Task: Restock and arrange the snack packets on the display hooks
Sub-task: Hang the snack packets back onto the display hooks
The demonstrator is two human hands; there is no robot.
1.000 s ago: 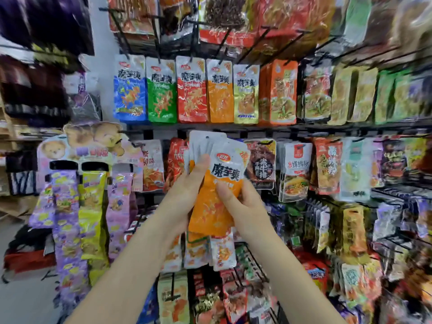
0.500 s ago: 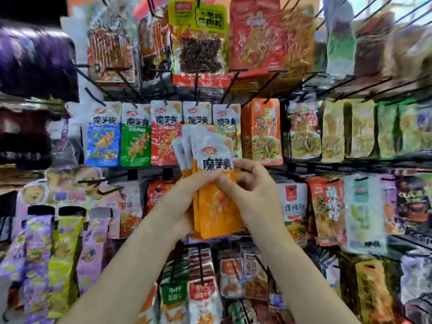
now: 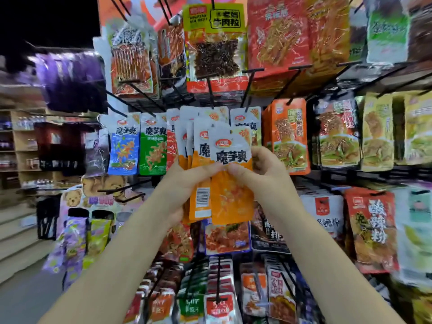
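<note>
Between both thumbs, the front orange packet (image 3: pixel 231 195) is pinched by the right hand (image 3: pixel 264 174), while the left hand (image 3: pixel 184 188) grips the fanned stack of orange packets (image 3: pixel 198 160) behind it. They are raised before the rack's middle row, covering the hanging orange packet (image 3: pixel 218 113), with blue packet (image 3: pixel 124 146) and green packet (image 3: pixel 153 148) toward the rack's left edge.

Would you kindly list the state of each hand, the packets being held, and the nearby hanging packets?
Left hand: grips the fanned orange packets.
Right hand: pinches the front orange packet.
Orange packets: held off any hook, fanned, upright.
Blue packet: hanging on its hook.
Green packet: hanging on its hook.
</note>
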